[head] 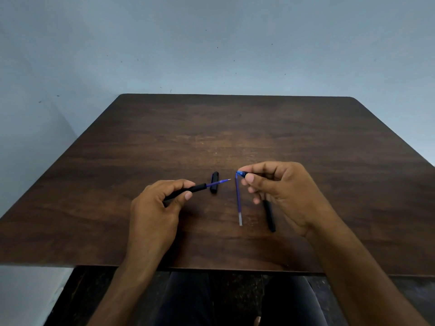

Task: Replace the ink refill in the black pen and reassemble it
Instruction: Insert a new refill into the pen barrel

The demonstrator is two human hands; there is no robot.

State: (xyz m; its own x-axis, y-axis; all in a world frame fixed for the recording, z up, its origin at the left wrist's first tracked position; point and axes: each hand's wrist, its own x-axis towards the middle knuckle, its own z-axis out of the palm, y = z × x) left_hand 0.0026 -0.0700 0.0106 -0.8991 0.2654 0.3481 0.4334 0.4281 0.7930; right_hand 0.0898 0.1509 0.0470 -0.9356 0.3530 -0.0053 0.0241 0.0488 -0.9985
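The dark wooden counter (306,128) carries the work near its front edge. The left hand (153,208) grips the black pen barrel (188,190), a blue refill (217,183) jutting from its open end. The right hand (282,191) pinches the top of a 2nd blue refill (239,198), which hangs down towards the counter. A long black piece (270,216) lies under that hand; a short black piece (214,182) lies between the hands. I judge the 2 refills could get swapped, being alike, or the small piece could roll away.
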